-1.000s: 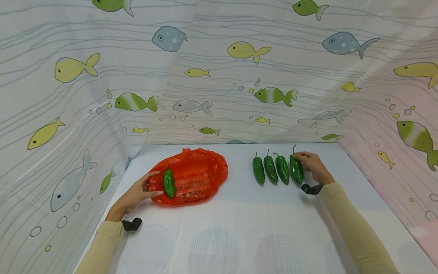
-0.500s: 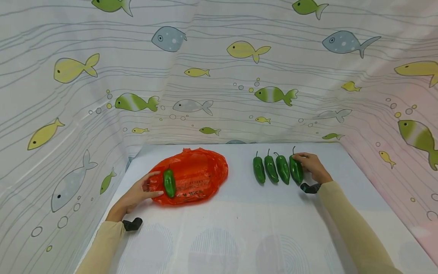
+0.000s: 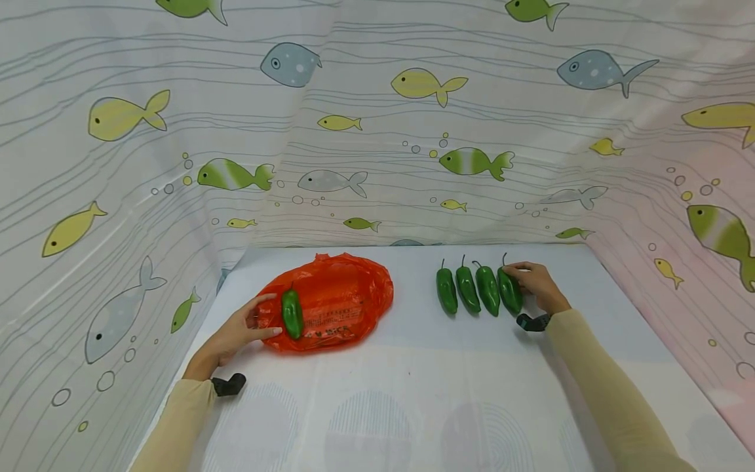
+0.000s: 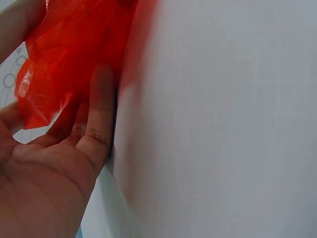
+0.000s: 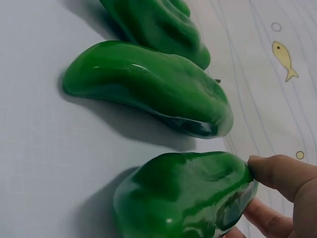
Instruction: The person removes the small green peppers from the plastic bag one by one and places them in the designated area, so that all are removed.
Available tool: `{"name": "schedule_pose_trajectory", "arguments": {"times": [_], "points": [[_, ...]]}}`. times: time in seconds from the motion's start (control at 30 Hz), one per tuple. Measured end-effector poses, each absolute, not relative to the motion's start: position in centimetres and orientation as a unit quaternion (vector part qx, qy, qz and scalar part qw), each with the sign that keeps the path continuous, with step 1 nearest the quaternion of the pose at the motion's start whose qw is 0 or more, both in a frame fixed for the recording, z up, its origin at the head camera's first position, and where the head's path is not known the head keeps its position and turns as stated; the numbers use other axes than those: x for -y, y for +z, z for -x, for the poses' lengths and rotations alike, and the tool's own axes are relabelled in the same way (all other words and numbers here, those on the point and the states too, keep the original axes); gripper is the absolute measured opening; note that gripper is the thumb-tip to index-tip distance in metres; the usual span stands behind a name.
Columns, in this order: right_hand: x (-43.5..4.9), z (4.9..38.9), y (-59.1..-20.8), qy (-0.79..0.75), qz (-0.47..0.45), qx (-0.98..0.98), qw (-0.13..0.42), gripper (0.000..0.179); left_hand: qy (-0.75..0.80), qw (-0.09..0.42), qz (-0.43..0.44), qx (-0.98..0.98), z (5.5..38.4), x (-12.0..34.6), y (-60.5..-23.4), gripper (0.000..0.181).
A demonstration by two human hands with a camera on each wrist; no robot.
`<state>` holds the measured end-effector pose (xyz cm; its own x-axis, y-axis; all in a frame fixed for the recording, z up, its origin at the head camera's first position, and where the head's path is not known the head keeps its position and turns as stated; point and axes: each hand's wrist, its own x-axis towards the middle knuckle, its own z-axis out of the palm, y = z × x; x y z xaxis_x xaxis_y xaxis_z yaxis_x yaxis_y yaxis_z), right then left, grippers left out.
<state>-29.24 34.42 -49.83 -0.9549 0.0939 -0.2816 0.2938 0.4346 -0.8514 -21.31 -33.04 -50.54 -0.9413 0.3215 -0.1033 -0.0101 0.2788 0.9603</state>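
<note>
In the head view, my right hand [image 3: 538, 283] pinches the stem end of the rightmost green chili pepper [image 3: 510, 295], at the end of a short row. Up close in the right wrist view, the thumb [image 5: 282, 173] rests on the top of this glossy pepper [image 5: 183, 193]. Beside it lies another green pepper [image 5: 148, 89], a small gap away. At the left, my left hand [image 3: 236, 331] has its thumb and fingers spread at the edge of a flattened red plastic bag [image 3: 345, 288]. A single green pepper [image 3: 291, 314] lies on that bag, between the left fingertips.
Three more green peppers stand in line left of the held one, the farthest left pepper [image 3: 446, 292] among them. A pale cloth covers the table [image 3: 407, 367]. Fish-printed curtain [image 3: 377, 151] encloses the back and both sides.
The right hand and its pepper have shifted slightly left, closer to the neighbouring pepper. The left hand and the bag stay put.
</note>
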Motion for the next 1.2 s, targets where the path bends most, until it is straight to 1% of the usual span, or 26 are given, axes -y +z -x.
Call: {"name": "schedule_pose_trajectory", "arguments": {"times": [0.3, 0.57, 0.8, 1.2], "points": [[-34.5, 29.1, -50.1, -0.516, -0.114, -0.845, 0.084, 0.070, 0.587, 0.141, -0.089, -0.792, 21.3, 32.8, -50.4, 0.086], [-34.9, 28.9, -50.1, -0.507, -0.119, -0.849, 0.082, 0.073, 0.585, 0.139, -0.087, -0.795, 21.1, 32.7, -50.5, 0.086], [-35.2, 28.4, -50.1, -0.506, -0.119, -0.850, 0.084, 0.075, 0.586, 0.138, -0.083, -0.794, 21.0, 32.6, -50.5, 0.087], [-35.1, 28.1, -49.9, -0.500, -0.101, -0.855, 0.093, 0.072, 0.580, 0.143, -0.079, -0.798, 21.0, 32.8, -50.3, 0.087]]}}
